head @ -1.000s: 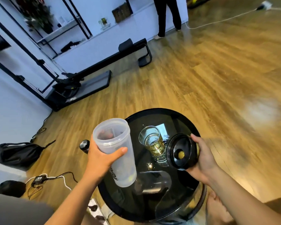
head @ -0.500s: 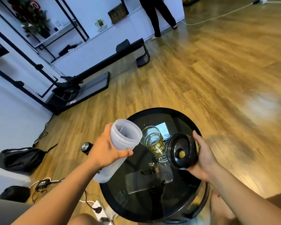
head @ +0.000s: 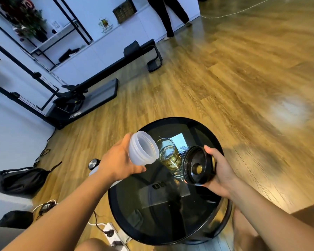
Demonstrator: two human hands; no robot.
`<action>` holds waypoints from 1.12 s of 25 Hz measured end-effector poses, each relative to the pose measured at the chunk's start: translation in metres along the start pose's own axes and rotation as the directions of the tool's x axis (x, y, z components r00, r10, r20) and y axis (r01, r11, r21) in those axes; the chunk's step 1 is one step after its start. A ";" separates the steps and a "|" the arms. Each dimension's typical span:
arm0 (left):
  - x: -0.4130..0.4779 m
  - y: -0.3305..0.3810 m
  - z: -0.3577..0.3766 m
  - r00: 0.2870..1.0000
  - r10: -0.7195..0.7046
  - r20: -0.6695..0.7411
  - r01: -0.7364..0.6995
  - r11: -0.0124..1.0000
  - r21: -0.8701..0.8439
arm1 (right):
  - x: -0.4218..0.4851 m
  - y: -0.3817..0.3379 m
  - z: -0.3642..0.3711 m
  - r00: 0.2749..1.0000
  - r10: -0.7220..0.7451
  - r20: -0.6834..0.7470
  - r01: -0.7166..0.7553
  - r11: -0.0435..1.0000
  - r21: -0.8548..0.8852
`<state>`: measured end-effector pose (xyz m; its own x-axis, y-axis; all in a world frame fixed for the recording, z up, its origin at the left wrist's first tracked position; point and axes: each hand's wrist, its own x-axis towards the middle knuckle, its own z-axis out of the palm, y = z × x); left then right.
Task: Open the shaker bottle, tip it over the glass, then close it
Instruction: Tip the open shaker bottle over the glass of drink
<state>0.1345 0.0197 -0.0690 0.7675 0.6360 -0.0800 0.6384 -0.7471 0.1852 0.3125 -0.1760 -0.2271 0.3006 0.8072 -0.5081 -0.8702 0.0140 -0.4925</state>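
My left hand [head: 119, 161] grips a translucent shaker bottle [head: 143, 150], tipped nearly on its side with its open mouth right beside the rim of a glass [head: 169, 156]. The glass stands on the round black table [head: 163, 223] and holds yellowish liquid. My right hand [head: 219, 169] holds the bottle's black lid [head: 198, 164] just right of the glass, its inside facing me. Most of the bottle's body is hidden behind my left hand.
A small black-capped bottle [head: 94, 164] sits left of the table, partly behind my left wrist. A power strip [head: 114, 234] and cables lie on the wooden floor below left, with black bags [head: 20, 179] further left. A person [head: 168, 15] stands at the far wall.
My left hand has tipped the bottle from upright over toward the glass, bringing its mouth up to the rim. My right hand with the lid has stayed about where it was.
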 end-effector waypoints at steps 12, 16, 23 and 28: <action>0.006 -0.003 0.002 1.000 -0.004 -0.002 0.005 0.990 0.144 | 0.004 0.003 -0.001 0.999 0.014 0.030 -0.015 1.000 0.010; 0.007 -0.004 0.000 1.000 0.004 -0.020 -0.002 0.990 0.139 | 0.004 0.003 -0.002 0.999 0.011 0.048 -0.011 1.000 0.008; 0.008 -0.006 -0.004 0.999 0.018 -0.026 -0.014 0.989 0.146 | 0.006 0.004 -0.004 0.997 0.014 0.071 -0.013 1.000 -0.009; 0.009 -0.010 -0.004 0.999 0.009 -0.031 -0.004 0.987 0.160 | 0.007 0.004 -0.004 0.997 0.009 0.081 -0.008 1.000 -0.007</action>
<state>0.1349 0.0338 -0.0679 0.7708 0.6352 -0.0483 0.6367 -0.7706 0.0263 0.3133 -0.1726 -0.2356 0.2602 0.8523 -0.4537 -0.8698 0.0030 -0.4933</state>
